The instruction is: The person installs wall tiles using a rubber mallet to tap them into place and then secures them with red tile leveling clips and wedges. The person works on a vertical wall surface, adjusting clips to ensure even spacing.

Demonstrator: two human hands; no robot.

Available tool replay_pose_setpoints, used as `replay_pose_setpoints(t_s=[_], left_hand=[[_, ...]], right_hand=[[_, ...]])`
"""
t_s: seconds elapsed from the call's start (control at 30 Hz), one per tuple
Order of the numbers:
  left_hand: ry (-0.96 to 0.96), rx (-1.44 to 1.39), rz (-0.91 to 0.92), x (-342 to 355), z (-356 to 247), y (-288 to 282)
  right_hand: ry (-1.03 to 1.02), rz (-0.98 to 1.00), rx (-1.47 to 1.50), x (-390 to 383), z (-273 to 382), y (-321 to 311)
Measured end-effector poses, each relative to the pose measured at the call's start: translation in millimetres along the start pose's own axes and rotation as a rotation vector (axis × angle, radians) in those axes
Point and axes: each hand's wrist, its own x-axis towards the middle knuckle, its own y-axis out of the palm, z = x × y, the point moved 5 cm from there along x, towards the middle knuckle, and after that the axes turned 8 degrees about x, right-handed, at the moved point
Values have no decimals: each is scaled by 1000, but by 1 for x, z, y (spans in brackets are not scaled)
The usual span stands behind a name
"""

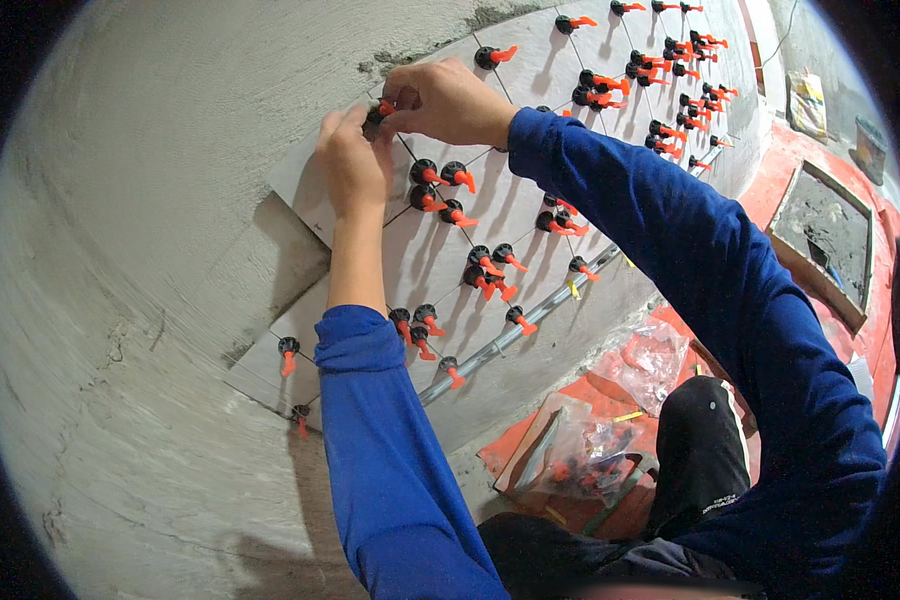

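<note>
Both my hands meet at one black and red tile leveling clip [374, 122], on a joint near the upper edge of the light grey wall tiles [410, 260]. My left hand [355, 165] has its fingertips closed against the clip's black base. From the right, my right hand [450, 104] pinches the clip's red handle between thumb and fingers. Part of the clip is hidden behind the fingers. Just below my hands, several more leveling clips [425, 172] sit along the tile joints with their red handles sticking out.
Bare grey plaster wall [140, 200] lies to the left. A metal rail [495, 345] runs along the lower tiles. On the red floor covering stand a mortar tray [820, 235] and a clear plastic bag of clips [590, 450]. A bucket [870, 148] is farther back.
</note>
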Motion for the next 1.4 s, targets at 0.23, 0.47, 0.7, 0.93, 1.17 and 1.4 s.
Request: replay_pose_setpoints(t_s=[0.23, 0.47, 0.7, 0.93, 1.17, 1.4], left_hand=[[-52, 29, -8, 2, 3, 4], [-73, 80, 46, 2, 4, 3], [-29, 97, -79, 1, 3, 3], [-76, 114, -33, 3, 10, 9], [-60, 92, -1, 2, 6, 5], [-103, 117, 32, 2, 7, 7]], right_hand=[[-57, -7, -104, -9, 6, -5], [-203, -14, -281, -12, 12, 0], [32, -100, -89, -16, 8, -4], [313, -24, -226, -14, 8, 2], [153, -201, -221, -20, 20, 11], [-65, -67, -330, -21, 20, 9]])
